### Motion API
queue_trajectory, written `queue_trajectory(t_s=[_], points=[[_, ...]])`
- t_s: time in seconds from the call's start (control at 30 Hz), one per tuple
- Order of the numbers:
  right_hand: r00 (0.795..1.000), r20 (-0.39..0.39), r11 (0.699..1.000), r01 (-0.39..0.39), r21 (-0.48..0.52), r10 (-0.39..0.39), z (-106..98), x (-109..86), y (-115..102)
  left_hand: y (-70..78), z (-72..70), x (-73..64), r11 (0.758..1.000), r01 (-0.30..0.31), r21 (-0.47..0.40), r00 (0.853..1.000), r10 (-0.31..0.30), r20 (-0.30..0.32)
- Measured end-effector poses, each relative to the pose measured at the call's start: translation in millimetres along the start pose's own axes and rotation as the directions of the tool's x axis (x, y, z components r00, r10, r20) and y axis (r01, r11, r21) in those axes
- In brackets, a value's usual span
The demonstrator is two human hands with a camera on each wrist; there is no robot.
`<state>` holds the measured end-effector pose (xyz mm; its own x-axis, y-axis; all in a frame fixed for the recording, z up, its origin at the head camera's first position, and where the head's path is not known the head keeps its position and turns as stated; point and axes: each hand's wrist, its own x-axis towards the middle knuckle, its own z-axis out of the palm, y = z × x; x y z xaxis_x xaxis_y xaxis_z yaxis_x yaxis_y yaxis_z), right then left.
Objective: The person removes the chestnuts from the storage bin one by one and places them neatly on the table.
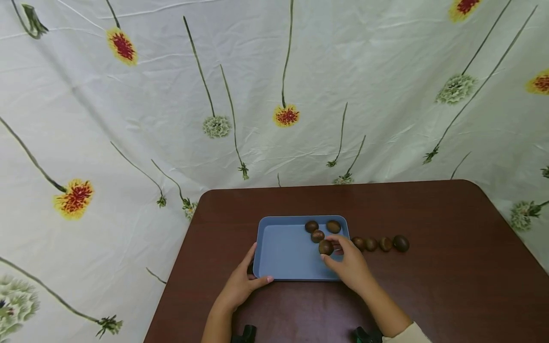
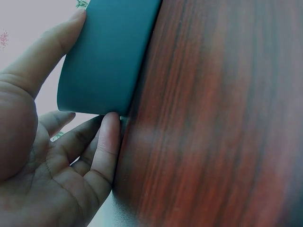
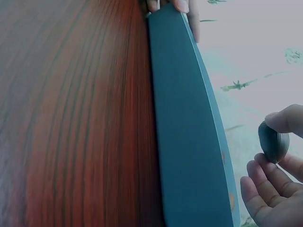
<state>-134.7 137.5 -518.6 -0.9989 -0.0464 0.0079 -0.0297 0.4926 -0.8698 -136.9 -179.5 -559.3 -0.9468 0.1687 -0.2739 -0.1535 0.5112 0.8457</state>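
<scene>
A shallow blue tray lies on the brown table. My left hand grips its near left corner; in the left wrist view the thumb and fingers of that hand lie on either side of the tray wall. Over the right part of the tray, my right hand pinches a dark brown chestnut between thumb and fingertips. The right wrist view shows this chestnut above the tray rim. Three other chestnuts, one of them a chestnut near the back, sit inside the tray.
A row of several chestnuts lies on the table just right of the tray. Behind the table hangs a white flowered cloth. Two dark objects, one a black piece, show at the near edge of view.
</scene>
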Motion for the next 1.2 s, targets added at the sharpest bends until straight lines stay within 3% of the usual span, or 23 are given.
queue_trajectory(t_s=[0.23, 0.43, 0.8, 1.2], points=[[0.999, -0.006, 1.000, -0.031, -0.001, 0.031, -18.0, -7.7, 12.1, -1.0, 0.4, 0.3, 1.000, 0.006, 0.011, 1.000, -0.006, 0.004], [0.997, -0.062, 0.998, -0.047, -0.036, 0.045, -36.0, -14.8, 23.9, 0.1, 0.5, 0.1, 1.000, 0.010, 0.017, 1.000, -0.010, -0.006], [0.986, -0.099, 0.988, -0.138, -0.068, 0.131, -64.9, -28.1, 45.7, -0.9, 0.8, 0.3, 1.000, 0.005, 0.008, 1.000, -0.005, -0.001], [0.980, -0.043, 0.977, -0.200, -0.081, 0.197, -74.3, -36.0, 63.7, -0.8, -0.9, 0.0, 1.000, 0.002, 0.008, 1.000, -0.002, 0.006]])
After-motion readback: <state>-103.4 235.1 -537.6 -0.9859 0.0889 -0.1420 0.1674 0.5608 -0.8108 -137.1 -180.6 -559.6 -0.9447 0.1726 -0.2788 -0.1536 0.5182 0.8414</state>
